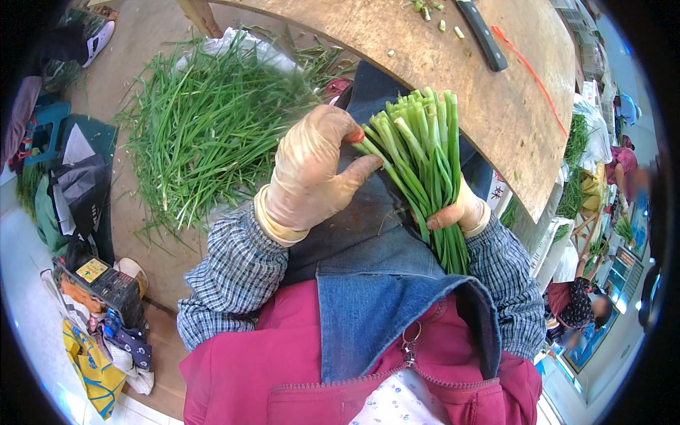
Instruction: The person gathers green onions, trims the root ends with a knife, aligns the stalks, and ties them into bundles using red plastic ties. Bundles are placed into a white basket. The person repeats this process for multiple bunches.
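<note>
My right hand (459, 210), in a pale glove with bare-looking fingertips, grips a bunch of green leafy stalks (425, 143). The cut pale ends point up towards the table edge, and the leaves hang down over my denim apron. My left hand (313, 170), gloved too, is at the left side of the bunch. Its curved index finger and thumb touch an outer stalk near the cut ends, with a gap between the two tips; whether they pinch it is not plain. Something orange-red shows at the index fingertip.
A wooden tabletop (494, 101) holds a black-handled knife (482, 37), a red strip (531, 69) and cut stalk bits. A large pile of long green leaves (207, 133) lies on the floor at left. Bags and a black crate (106, 287) stand further left; other people are at far right.
</note>
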The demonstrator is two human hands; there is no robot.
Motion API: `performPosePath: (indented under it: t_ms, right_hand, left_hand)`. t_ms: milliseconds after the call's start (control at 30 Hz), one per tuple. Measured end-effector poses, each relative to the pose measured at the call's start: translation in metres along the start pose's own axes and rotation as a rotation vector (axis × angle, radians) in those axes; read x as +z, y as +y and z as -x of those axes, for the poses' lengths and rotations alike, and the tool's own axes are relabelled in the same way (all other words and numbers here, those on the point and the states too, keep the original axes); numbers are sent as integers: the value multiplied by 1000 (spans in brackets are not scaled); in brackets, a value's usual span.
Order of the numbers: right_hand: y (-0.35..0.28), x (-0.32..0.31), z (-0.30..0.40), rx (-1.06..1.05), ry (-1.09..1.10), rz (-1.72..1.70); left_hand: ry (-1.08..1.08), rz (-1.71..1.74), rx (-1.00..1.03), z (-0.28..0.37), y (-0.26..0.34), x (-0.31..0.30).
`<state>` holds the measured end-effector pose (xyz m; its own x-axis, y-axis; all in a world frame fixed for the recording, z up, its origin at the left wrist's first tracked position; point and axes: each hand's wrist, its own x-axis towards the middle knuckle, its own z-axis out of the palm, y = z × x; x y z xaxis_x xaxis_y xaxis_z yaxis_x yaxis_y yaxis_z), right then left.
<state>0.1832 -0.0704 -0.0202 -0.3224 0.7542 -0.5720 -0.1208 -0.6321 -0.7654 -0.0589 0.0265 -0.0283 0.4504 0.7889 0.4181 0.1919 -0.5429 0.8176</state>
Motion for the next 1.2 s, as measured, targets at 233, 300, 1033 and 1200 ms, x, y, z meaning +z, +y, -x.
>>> performPosePath:
  t_ms: [233,300,1033,1200]
  right_hand:
    - [-3,2,1,71,-8,-17]
    - [-4,3,0,78,-10,4]
    - [-24,10,11,62,127,516]
    - [-10,5,8,63,134,490]
  left_hand:
    - [50,296,-157,11,0,5]
    - [39,365,-204,13,0,4]
    - [-275,-1099,-79,30,-53,-57]
    - [-58,-341,138,3,-6,-68]
